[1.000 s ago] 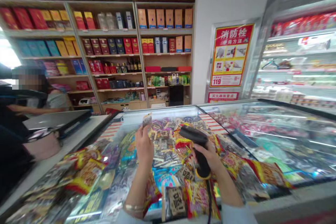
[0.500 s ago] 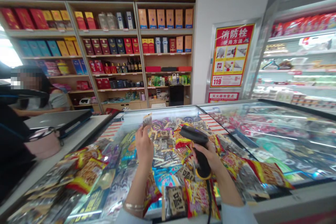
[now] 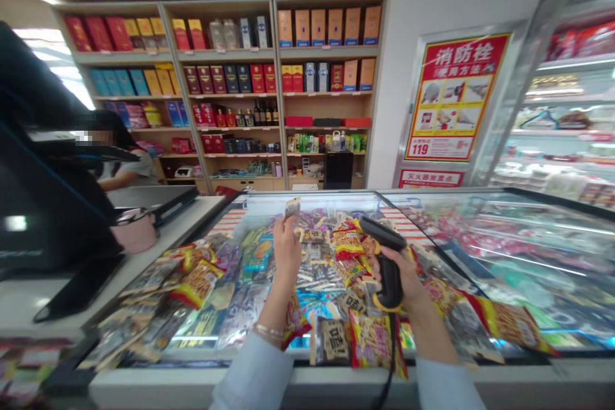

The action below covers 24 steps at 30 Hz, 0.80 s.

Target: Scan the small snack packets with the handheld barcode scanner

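My left hand [image 3: 287, 250] pinches a small snack packet [image 3: 292, 207], raised over the glass-topped freezer. In my right hand [image 3: 402, 275] is a black barcode scanner [image 3: 388, 272], its head tilted toward the upper left and its cable hanging down over the freezer's front edge. Beneath and between my hands, snack bags lie on the glass. A red and yellow bag [image 3: 375, 341] and a dark packet with a cream label [image 3: 330, 341] rest at the front edge. More bags [image 3: 198, 283] are heaped at the left, and others [image 3: 514, 323] lie at the right.
A counter [image 3: 180, 230] at the left bears a pink container [image 3: 134, 230] and a dark monitor or terminal [image 3: 43, 192]. Behind it is a person [image 3: 127, 166]. Shelves of boxes [image 3: 230, 80] stand behind the freezer, with a red poster [image 3: 456, 99] and a refrigerated case [image 3: 567, 122] at the right.
The view has swung left, bringing in more of the counter and dark terminal. Both hands sit further right in the picture, still holding the packet and scanner.
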Tool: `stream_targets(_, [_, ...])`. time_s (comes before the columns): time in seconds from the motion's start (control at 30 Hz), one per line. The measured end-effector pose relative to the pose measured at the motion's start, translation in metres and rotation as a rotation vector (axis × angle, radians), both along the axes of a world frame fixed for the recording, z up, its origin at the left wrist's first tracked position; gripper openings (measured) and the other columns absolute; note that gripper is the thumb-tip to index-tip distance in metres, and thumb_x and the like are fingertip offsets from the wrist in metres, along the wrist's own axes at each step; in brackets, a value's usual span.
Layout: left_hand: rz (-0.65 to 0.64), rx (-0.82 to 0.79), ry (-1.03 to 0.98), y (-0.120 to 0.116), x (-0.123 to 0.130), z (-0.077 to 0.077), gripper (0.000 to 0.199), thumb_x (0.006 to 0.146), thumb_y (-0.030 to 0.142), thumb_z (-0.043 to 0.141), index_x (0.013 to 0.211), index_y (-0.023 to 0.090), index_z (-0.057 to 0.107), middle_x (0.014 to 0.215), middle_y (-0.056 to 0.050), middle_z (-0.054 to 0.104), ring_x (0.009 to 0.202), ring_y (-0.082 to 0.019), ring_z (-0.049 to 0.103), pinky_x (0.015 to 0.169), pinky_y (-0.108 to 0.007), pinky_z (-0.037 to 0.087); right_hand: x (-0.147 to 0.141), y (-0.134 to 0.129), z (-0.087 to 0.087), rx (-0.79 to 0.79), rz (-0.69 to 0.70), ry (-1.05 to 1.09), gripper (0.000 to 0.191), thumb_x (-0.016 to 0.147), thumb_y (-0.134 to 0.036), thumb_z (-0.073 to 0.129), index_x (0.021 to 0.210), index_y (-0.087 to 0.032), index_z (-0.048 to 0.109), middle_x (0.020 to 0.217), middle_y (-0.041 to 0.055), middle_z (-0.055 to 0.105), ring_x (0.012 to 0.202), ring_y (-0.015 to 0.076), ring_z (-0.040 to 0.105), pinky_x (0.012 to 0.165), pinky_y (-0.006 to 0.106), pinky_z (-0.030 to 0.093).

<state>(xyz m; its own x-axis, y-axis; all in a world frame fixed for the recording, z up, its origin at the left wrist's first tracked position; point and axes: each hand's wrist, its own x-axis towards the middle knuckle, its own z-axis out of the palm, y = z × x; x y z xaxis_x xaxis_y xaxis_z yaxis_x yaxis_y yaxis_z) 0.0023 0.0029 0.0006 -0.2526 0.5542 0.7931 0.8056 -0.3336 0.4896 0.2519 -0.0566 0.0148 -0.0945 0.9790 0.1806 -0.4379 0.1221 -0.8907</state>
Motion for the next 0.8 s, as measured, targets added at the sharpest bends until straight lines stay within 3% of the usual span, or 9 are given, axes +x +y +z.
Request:
stream_targets(0.17, [0.013, 0.018, -0.112, -0.027, -0.007, 0.022, 0.036, 0.072, 0.006, 0.051, 0.103, 0.022, 0.057, 0.105, -0.009, 0.058, 0.105, -0.025, 0.054, 0.094, -0.039, 0.045, 0.010, -0.013, 0.017, -0.053, 0.004, 0.035, 0.025, 0.066, -0.040, 0.072, 0.077, -0.019, 0.062, 0.050, -0.0024, 0.055, 0.035, 0.0118, 0.049, 0.030, 0.022, 0.041])
stream_targets(0.33, [0.068, 0.089, -0.138, -0.074, -0.053, 0.052, 0.020, 0.078, 0.017, 0.054, 0.097, 0.021, 0.055, 0.097, -0.006, 0.060, 0.097, -0.021, 0.056, 0.089, -0.034, 0.044, -0.013, -0.028, 0.037, -0.012, 0.008, -0.008, 0.023, 0.068, -0.040, 0.069, 0.073, -0.019, 0.060, 0.050, -0.0020, 0.054, 0.036, 0.0116, 0.049, 0.031, 0.021, 0.042])
stream_targets(0.43, [0.144, 0.008, -0.126, -0.099, -0.101, 0.064, 0.014, 0.078, 0.021, 0.056, 0.092, 0.021, 0.056, 0.091, -0.005, 0.061, 0.091, -0.021, 0.058, 0.085, -0.033, 0.044, -0.046, -0.033, 0.045, -0.023, 0.047, -0.001, 0.024, 0.067, -0.040, 0.069, 0.074, -0.019, 0.061, 0.051, -0.0022, 0.055, 0.037, 0.0113, 0.050, 0.031, 0.020, 0.041])
stream_targets(0.57, [0.227, -0.182, -0.097, -0.121, -0.171, 0.070, 0.010, 0.079, 0.028, 0.056, 0.087, 0.021, 0.057, 0.083, -0.002, 0.063, 0.084, -0.020, 0.059, 0.079, -0.030, 0.043, -0.101, -0.036, 0.046, -0.042, 0.108, 0.017, 0.024, 0.065, -0.039, 0.070, 0.071, -0.018, 0.060, 0.049, -0.0017, 0.056, 0.037, 0.0104, 0.049, 0.031, 0.019, 0.039])
stream_targets(0.8, [0.408, -0.347, -0.226, -0.140, -0.261, 0.052, 0.016, 0.078, 0.036, 0.058, 0.087, 0.023, 0.059, 0.080, -0.001, 0.066, 0.079, -0.020, 0.061, 0.073, -0.027, 0.041, -0.200, -0.040, 0.025, -0.082, 0.243, 0.027, 0.027, 0.066, -0.040, 0.070, 0.065, -0.017, 0.057, 0.048, -0.0012, 0.056, 0.035, 0.0101, 0.049, 0.032, 0.020, 0.039])
